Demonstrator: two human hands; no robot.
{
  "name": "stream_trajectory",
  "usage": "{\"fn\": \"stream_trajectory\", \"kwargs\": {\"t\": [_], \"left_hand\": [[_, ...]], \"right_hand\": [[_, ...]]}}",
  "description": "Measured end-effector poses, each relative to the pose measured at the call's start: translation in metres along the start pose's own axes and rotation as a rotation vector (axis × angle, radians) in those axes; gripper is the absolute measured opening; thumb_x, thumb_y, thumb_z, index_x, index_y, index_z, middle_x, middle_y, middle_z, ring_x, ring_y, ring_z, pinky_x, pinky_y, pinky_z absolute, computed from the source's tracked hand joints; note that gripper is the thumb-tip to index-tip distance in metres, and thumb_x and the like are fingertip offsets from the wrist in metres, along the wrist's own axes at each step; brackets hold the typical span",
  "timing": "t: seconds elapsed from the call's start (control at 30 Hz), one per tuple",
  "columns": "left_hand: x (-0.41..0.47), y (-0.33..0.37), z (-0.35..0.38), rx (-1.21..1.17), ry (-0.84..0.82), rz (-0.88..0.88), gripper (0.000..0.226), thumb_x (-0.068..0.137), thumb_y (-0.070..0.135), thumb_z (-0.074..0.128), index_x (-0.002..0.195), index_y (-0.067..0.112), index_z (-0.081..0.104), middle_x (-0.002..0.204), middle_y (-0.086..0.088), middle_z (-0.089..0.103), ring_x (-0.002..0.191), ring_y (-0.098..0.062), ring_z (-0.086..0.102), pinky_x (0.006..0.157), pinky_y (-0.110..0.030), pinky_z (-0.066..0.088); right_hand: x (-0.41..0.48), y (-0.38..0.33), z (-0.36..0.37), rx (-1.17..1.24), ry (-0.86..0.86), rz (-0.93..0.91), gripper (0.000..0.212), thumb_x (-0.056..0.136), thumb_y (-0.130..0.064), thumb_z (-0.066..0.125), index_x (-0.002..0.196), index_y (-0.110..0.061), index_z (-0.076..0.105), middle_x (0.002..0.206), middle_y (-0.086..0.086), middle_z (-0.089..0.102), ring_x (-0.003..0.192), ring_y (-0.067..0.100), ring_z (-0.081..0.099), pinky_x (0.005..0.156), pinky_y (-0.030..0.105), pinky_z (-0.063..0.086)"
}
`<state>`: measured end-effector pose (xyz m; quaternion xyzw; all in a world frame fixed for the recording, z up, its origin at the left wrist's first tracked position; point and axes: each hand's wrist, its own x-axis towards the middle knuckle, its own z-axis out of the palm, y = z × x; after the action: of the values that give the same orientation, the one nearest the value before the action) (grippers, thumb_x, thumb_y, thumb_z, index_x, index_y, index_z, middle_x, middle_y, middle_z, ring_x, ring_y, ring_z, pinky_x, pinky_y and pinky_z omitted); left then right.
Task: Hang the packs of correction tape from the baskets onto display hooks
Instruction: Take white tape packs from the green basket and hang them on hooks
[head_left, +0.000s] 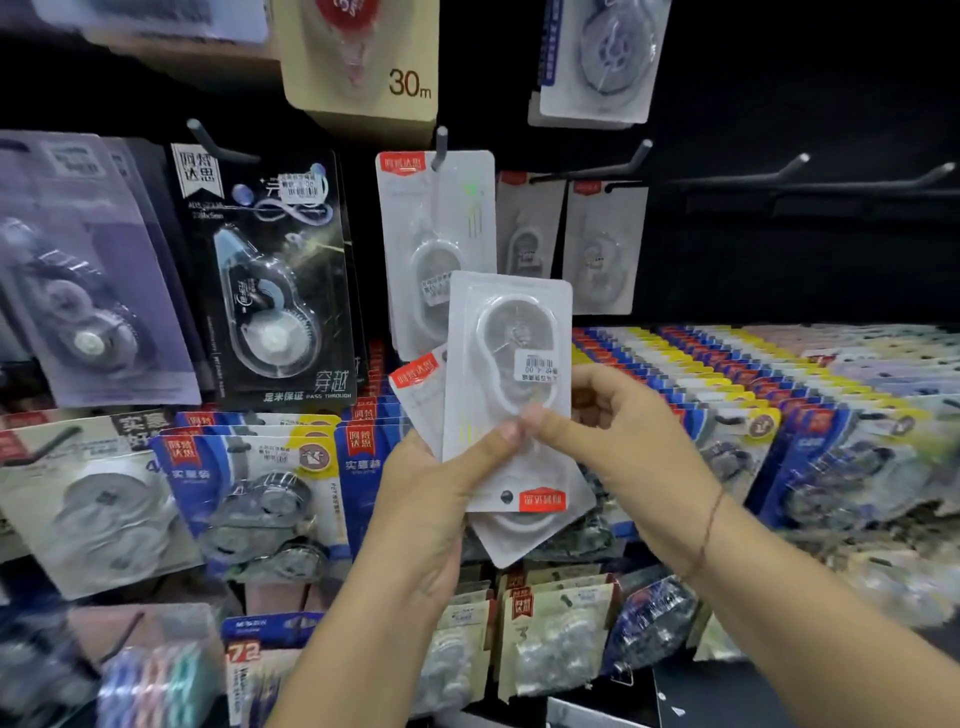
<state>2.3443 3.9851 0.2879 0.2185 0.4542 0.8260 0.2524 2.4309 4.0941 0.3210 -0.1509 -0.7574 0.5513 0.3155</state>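
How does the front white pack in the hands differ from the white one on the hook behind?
The held pack is upside down, red label at the bottom; the hanging pack is upright, red label on top. The left hand and right hand hold the held pack; the hanging pack hangs on a hook. Both are white, with the same design.

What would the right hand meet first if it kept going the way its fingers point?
Probably the left hand, whose thumb lies beyond the right hand's fingertips on the front pack; depth unclear.
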Motion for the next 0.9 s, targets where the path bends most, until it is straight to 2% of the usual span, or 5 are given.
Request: {"fn": "stream_trajectory", "kwargs": {"t": [0.1,0.23,0.5,0.7,0.9], "left_hand": [[-0.005,0.001,0.003,-0.041,-0.044,0.004,0.047,0.074,0.019,0.069,0.121,0.013,0.065,0.106,-0.007,0.076,0.093,-0.02,0.074,0.065,-0.029,0.06],[-0.005,0.007,-0.001,-0.061,-0.023,0.008,0.034,0.099,0.03,0.047,0.126,0.015,0.062,0.114,-0.005,0.074,0.103,-0.018,0.072,0.088,-0.043,0.054],[-0.005,0.014,-0.005,-0.004,0.072,0.077,0.042,0.087,0.035,0.056,0.122,0.013,0.064,0.112,-0.005,0.075,0.104,-0.019,0.071,0.094,-0.041,0.051],[-0.001,0.02,-0.018,0.004,0.135,0.044,0.033,0.093,0.032,0.055,0.118,0.012,0.066,0.106,-0.004,0.076,0.097,-0.018,0.073,0.083,-0.037,0.055],[-0.001,0.023,-0.021,0.049,-0.086,-0.11,0.042,0.079,0.031,0.062,0.113,0.007,0.067,0.103,-0.01,0.076,0.088,-0.018,0.074,0.076,-0.031,0.061]], "right_hand": [[-0.001,0.002,-0.002,0.091,0.067,-0.007,0.025,0.076,-0.016,0.078,0.098,-0.014,0.068,0.093,0.0,0.074,0.087,0.014,0.07,0.075,0.025,0.058],[0.005,-0.007,-0.011,0.263,0.121,-0.02,0.027,0.082,-0.011,0.071,0.108,-0.005,0.062,0.098,0.006,0.075,0.089,0.017,0.073,0.071,0.023,0.059],[0.012,-0.019,-0.028,0.295,0.105,-0.113,0.032,0.076,-0.021,0.069,0.106,-0.014,0.06,0.1,0.005,0.075,0.09,0.018,0.072,0.071,0.026,0.058],[0.012,-0.022,-0.049,-0.06,-0.37,-0.056,0.035,0.086,-0.017,0.065,0.121,-0.018,0.065,0.111,0.0,0.072,0.099,0.019,0.07,0.08,0.029,0.059],[0.029,-0.025,-0.062,-0.343,-0.562,0.046,0.037,0.083,-0.02,0.071,0.119,-0.019,0.068,0.112,0.004,0.073,0.101,0.022,0.07,0.086,0.038,0.058]]}}
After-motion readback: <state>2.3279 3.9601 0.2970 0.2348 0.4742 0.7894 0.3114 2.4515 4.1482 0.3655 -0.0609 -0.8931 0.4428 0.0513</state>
